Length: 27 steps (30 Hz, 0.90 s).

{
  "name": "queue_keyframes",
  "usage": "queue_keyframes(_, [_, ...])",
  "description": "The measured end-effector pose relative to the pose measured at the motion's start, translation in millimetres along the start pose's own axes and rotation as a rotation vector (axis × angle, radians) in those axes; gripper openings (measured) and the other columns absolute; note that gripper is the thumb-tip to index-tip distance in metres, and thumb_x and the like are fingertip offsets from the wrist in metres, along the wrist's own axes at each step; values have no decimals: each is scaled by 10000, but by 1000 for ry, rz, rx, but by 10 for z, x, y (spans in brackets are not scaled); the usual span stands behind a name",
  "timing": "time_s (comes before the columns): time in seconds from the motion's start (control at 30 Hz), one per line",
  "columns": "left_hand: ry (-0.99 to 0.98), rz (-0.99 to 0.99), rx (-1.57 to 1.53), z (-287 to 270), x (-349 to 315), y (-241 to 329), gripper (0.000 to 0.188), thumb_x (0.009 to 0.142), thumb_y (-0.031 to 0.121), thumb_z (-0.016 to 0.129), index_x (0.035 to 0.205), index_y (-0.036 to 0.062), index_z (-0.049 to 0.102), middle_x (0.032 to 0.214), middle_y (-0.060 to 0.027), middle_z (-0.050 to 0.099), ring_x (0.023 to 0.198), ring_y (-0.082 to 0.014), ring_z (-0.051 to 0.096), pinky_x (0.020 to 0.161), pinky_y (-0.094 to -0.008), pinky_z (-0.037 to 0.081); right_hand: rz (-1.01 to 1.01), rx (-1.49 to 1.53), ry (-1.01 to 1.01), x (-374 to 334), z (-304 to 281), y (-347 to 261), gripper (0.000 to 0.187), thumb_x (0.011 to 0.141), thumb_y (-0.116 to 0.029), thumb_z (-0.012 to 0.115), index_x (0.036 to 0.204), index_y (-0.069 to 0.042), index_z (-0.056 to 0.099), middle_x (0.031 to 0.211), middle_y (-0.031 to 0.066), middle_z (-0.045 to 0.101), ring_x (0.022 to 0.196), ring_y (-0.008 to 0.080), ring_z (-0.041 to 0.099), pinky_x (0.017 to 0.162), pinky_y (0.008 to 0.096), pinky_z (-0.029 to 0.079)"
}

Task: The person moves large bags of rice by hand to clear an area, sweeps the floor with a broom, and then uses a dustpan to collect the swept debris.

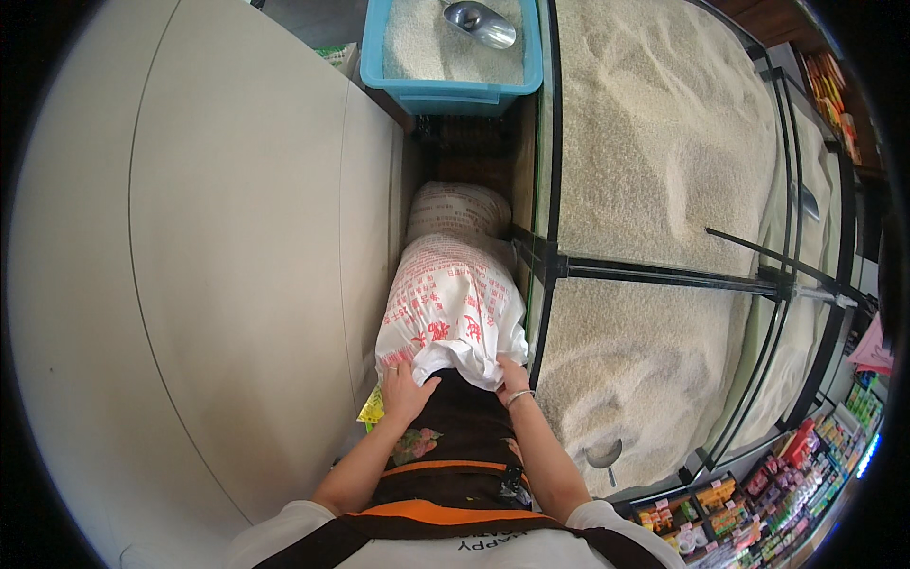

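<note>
A large white woven sack (455, 299) with red print lies in the narrow gap in front of me, its near end gathered and creased. My left hand (406, 391) is closed on the sack's near left corner, a ring on one finger. At the near right corner, my right hand (513, 381) grips the sack's edge, a bracelet on that wrist. The near edge of the sack sags between my two hands. Behind it another printed sack (459, 207) shows its rounded end; I cannot tell whether the two touch underneath.
Glass-sided bins of white rice (654, 133) with black frames stand along the right, a metal scoop (604, 453) in the near one. Ahead is a blue tub (453, 93) of rice holding another scoop (482, 24). A pale panel (237, 237) borders the left. Shelves of packaged goods (749, 484) stand lower right.
</note>
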<state>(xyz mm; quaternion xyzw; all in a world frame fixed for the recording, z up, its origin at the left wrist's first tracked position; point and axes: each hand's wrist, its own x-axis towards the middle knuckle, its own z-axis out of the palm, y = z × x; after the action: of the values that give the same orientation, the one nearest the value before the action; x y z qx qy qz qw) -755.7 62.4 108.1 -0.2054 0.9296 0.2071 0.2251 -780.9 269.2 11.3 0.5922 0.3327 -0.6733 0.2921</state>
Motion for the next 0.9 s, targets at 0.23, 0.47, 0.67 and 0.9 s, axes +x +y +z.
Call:
queue_keyframes(0.23, [-18, -22, -20, 90, -16, -107, 436, 688, 272, 683, 974, -6, 508, 882, -207, 571, 839, -381, 558, 724, -474, 443, -42, 107, -84, 13, 34, 0, 416, 739, -10, 584, 1132, 74, 475, 1034, 144, 580, 894, 290, 601, 766, 388, 499])
queue_keyframes(0.47, [-264, -240, 56, 100, 120, -146, 325, 760, 118, 523, 1058, 8, 453, 977, -256, 565, 904, -405, 562, 758, -513, 436, -15, 106, -93, 47, 64, -16, 406, 751, 17, 555, 1139, 87, 457, 1039, 162, 570, 894, 307, 599, 772, 407, 501])
queue_keyframes(0.67, [-198, -271, -33, 273, 158, -262, 270, 770, 84, 453, 1022, -14, 460, 971, -266, 569, 931, -424, 550, 802, -510, 422, 5, 100, -76, 156, 103, -10, 360, 759, 23, 536, 1110, 82, 478, 1024, 158, 568, 853, 309, 605, 733, 414, 503])
queue_keyframes(0.9, [-258, -286, -168, 213, 165, -211, 589, 733, 316, 574, 1185, -43, 456, 1145, -255, 522, 1061, -386, 509, 915, -428, 387, 7, 251, -273, 266, 145, -101, 340, 814, -152, 453, 1113, -5, 525, 1011, 119, 600, 926, 291, 590, 820, 421, 475])
